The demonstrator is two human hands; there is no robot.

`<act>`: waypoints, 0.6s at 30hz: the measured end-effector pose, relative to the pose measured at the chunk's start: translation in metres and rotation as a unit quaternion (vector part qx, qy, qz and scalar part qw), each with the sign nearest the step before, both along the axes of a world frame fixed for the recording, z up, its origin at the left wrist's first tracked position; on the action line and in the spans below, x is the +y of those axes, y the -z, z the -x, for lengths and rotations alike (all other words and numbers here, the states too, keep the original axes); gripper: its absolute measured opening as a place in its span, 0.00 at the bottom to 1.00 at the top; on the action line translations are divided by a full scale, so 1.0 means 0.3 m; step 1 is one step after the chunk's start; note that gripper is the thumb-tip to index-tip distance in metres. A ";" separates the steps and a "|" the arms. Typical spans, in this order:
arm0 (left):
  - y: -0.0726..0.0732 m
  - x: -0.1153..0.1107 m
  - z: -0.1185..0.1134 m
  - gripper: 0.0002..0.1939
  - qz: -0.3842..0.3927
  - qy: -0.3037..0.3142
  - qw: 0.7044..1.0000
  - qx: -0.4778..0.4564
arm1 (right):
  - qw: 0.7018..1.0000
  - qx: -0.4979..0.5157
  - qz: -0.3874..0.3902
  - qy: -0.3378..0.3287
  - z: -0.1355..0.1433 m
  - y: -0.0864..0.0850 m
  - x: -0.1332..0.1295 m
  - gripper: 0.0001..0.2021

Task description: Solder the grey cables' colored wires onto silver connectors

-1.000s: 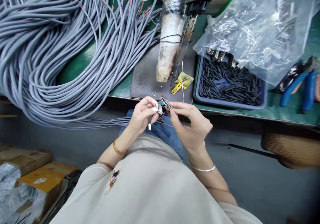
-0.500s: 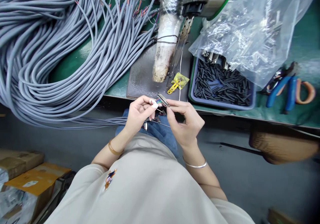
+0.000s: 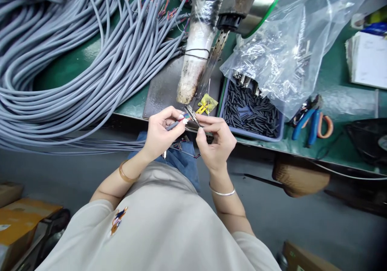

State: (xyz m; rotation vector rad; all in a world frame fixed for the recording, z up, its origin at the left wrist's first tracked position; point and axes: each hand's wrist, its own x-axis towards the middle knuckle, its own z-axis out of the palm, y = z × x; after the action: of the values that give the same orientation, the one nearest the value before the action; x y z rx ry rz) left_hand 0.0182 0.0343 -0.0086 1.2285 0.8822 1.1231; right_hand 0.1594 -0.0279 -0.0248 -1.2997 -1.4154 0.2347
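Note:
My left hand pinches a grey cable near its end, where thin coloured wires fan out past the fingertips. With thumb and fingers, my right hand grips one end of a metal multi-pin connector. The wires meet the connector's pin row; whether each is fixed there is too small to tell. Just above the connector are the dirty tip of a wrapped white rod and a yellow tag. More cables with connectors lie across my lap below the hands.
A large bundle of grey cables covers the left of the green bench. To the right, a blue tray holds short black tubes, partly under a clear plastic bag. Blue-handled pliers lie beyond it. Cardboard boxes stand at lower left.
The camera view has shifted, sliding the bench leftward. Both hands have lifted the connector nearer the rod's tip and turned it steeper. The grey cable now shows in my left hand.

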 end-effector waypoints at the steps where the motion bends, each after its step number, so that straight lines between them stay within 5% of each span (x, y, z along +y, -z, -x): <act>1: -0.003 0.003 -0.003 0.07 -0.003 -0.002 1.000 0.000 | 1.000 0.005 -0.002 -0.002 -0.004 -0.001 0.005 0.07; 18: -0.034 0.023 -0.010 0.06 -0.033 -0.023 0.999 0.010 | 0.999 -0.040 -0.025 -0.002 -0.009 -0.041 0.047 0.07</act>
State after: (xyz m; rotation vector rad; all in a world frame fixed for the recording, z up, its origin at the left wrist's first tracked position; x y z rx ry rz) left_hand 0.0212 0.0414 0.0014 1.2815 0.8987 1.1871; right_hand 0.1622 -0.0139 -0.0124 -1.2764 -1.4833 0.1502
